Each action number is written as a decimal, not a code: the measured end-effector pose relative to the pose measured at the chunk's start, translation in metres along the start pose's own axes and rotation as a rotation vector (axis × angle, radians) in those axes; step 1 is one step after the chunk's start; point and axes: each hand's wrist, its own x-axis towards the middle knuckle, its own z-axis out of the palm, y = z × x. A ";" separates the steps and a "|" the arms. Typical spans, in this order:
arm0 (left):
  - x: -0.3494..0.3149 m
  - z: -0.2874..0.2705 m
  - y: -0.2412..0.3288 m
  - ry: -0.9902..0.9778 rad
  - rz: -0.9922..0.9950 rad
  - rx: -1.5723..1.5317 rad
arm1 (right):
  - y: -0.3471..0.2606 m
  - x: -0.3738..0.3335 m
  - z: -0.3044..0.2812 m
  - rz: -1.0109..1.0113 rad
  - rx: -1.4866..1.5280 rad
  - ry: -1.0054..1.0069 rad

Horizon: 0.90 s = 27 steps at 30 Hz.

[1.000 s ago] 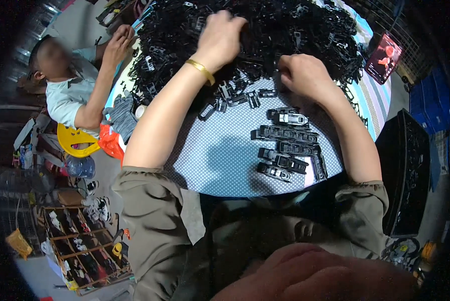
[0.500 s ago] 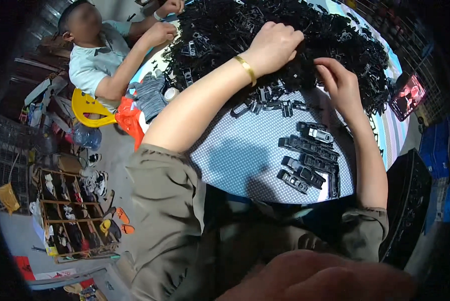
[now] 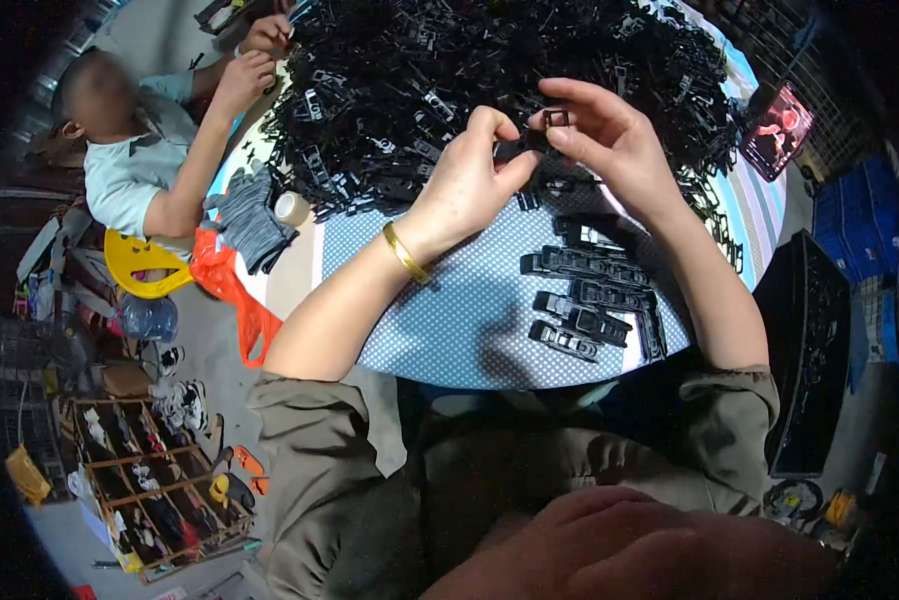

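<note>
Both forearms were extended forward from the lower edge, and the two hands were brought close together above the near edge of a pile of black plastic parts [image 3: 409, 60]. The left forearm [image 3: 334, 315] was slanted up and to the right, its sleeve [image 3: 314, 430] gathered near the elbow and its wrist ringed by a gold-coloured bracelet [image 3: 405, 252]. The left hand [image 3: 472, 178] was turned with its back partly shown; its index finger was bent over and its thumb pointed to the right, with something dark between their tips. Whether a separate part was pinched there could not be told against the dark pile.

The right forearm [image 3: 709, 275] was angled up and to the left. In the right hand [image 3: 609, 138], the index finger was stretched leftward above the thumb, and a small black frame-shaped piece [image 3: 556, 118] was grasped at the fingertips, just beside the left hand's fingers.

Below the hands, a cluster of long black clip-like pieces [image 3: 614, 293] was laid out on the dotted cloth [image 3: 419, 325], nearest to the right forearm. On the left, a co-worker's hands [image 3: 245, 82] were held at the pile's edge, well apart from these two.
</note>
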 end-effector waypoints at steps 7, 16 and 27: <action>-0.002 0.005 -0.013 -0.073 -0.097 -0.607 | 0.011 0.001 0.004 0.139 0.000 0.006; 0.001 0.009 -0.017 0.034 -0.031 -0.668 | 0.007 0.000 0.000 0.077 0.132 0.062; -0.003 0.009 -0.010 0.041 -0.110 -0.710 | 0.013 -0.004 0.007 0.016 -0.354 0.187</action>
